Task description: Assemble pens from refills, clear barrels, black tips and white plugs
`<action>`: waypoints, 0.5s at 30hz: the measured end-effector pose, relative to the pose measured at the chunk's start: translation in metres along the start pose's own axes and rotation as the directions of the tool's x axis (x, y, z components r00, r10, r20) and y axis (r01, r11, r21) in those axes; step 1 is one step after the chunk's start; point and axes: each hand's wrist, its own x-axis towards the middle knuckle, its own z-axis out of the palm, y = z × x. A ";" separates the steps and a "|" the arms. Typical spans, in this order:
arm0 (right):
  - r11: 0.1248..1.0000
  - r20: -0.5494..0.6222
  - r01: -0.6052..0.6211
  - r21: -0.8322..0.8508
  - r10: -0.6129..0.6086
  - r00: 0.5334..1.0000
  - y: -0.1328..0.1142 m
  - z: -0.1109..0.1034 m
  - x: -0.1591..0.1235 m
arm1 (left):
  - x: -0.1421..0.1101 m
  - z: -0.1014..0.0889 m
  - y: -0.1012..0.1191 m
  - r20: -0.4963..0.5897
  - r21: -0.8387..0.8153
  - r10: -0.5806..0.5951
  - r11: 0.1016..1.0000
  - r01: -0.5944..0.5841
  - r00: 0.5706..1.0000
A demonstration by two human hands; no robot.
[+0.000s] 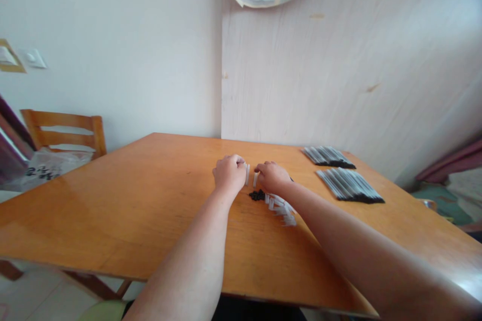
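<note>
Over the middle of the table, my left hand (229, 174) has its fingers closed at a narrow translucent white piece (247, 174), which it appears to pinch. Just to the right, the fingertips of my right hand (274, 176) are bent down onto a second narrow white piece (255, 179). The two pieces stand a small gap apart. Below the hands lies a small heap of black bits (257, 195). Beside it, several translucent white plastic pieces (280, 204) are spread in a loose row, partly hidden behind my right wrist.
Two bundles of slim clear sticks with black ends, a far one (329, 155) and a nearer one (349, 184), lie at the right of the wooden table (150, 200). A wooden chair (68, 121) holding a plastic bag (56, 166) stands left. The wall is behind.
</note>
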 end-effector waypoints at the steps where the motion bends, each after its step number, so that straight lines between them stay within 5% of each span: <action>1: 0.999 0.001 -0.028 0.015 0.028 1.000 0.001 0.001 0.001 | 0.000 0.000 0.000 -0.003 -0.005 0.006 1.000 -0.006 1.000; 15: 0.992 0.094 0.085 -0.097 -0.076 0.993 0.012 -0.006 0.015 | -0.004 0.000 0.003 -0.007 -0.056 0.029 0.998 -0.029 1.000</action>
